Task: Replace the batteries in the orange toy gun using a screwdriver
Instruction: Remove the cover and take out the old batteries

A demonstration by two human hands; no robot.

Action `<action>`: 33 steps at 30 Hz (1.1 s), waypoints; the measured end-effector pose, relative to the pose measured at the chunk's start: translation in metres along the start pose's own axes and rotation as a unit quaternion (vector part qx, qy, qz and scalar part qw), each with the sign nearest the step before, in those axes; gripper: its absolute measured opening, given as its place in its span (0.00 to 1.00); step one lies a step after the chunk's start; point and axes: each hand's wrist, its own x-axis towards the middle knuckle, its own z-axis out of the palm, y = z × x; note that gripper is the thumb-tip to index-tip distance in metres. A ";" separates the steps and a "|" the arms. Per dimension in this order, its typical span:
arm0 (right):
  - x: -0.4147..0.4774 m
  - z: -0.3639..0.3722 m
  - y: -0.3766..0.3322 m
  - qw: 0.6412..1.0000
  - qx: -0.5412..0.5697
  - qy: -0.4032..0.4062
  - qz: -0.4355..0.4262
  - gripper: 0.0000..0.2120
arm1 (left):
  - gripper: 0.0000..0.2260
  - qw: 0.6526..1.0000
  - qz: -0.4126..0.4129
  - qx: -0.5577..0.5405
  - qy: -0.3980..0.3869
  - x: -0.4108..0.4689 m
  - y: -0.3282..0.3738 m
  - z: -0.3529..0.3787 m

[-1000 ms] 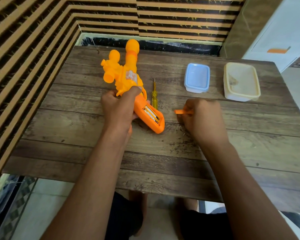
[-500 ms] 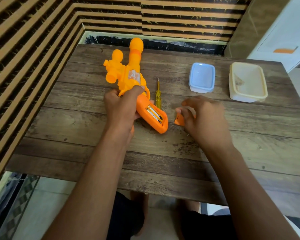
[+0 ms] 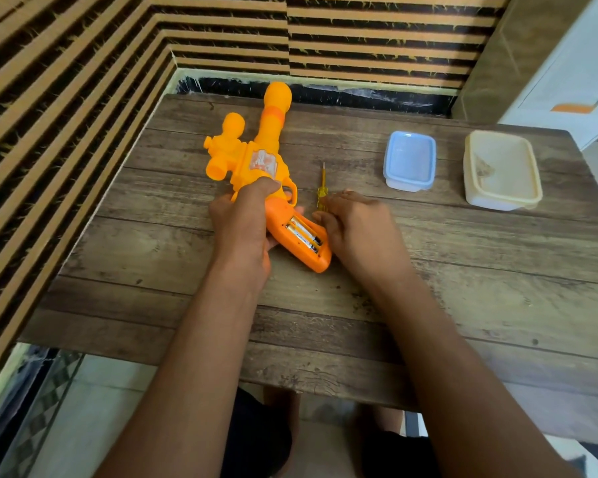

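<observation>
Batteries point(image 3: 304, 235) are seen exposed in the uncovered grip of an orange toy gun point(image 3: 256, 167), which is held flat on a wooden table point(image 3: 463, 288) by the left hand point(image 3: 244, 224). The right hand point(image 3: 356, 229) is laid against the grip; whether anything is pinched in it cannot be told. A yellow screwdriver point(image 3: 322, 193) is left just beside.

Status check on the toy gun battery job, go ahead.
Left hand grips toy gun. Right hand at its handle; hold unclear. Compartment open, batteries seated. Screwdriver idle on table.
</observation>
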 end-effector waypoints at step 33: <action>-0.005 -0.025 -0.001 0.933 0.249 0.259 -0.037 0.06 | 0.12 1.000 -0.020 -0.015 0.016 0.012 -0.003 -0.004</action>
